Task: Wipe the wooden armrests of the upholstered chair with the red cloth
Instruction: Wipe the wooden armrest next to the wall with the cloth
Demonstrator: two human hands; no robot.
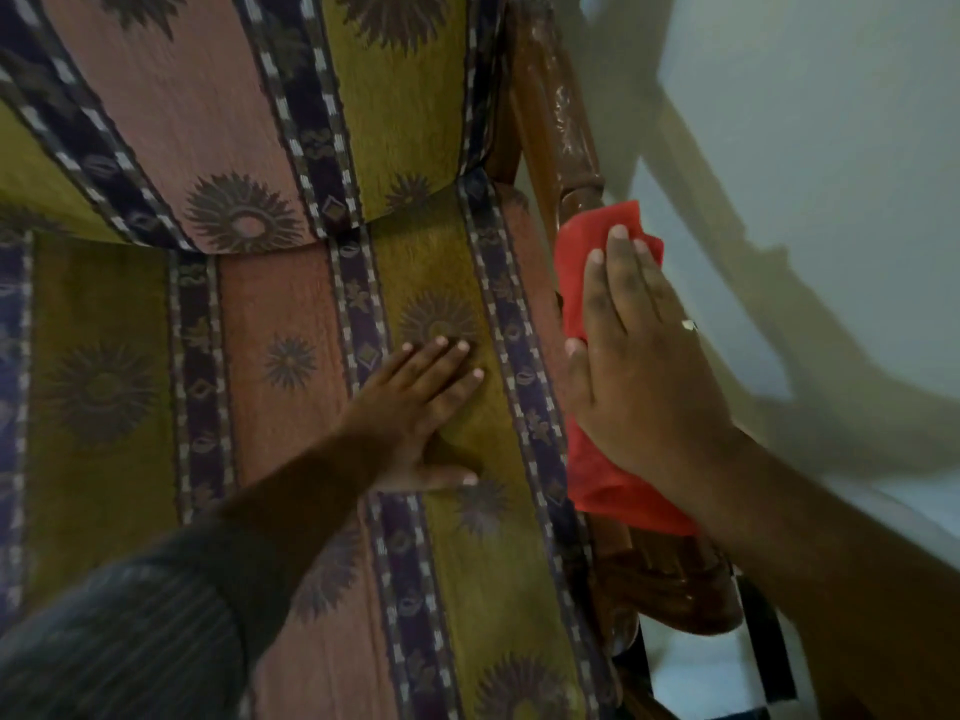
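Note:
The upholstered chair's seat cushion has striped pink, olive and dark blue fabric with sun patterns. Its glossy brown wooden right armrest runs down the right side of the seat. My right hand lies flat on the red cloth, pressing it on the middle of this armrest. The cloth covers that stretch of wood and hangs over it down to about. My left hand rests palm down with fingers spread on the seat cushion, just left of the armrest. The other armrest is out of view.
A pale wall stands close to the right of the armrest, with shadows of the chair and arm on it. The backrest cushion rises behind the seat. The armrest's front end shows below the cloth.

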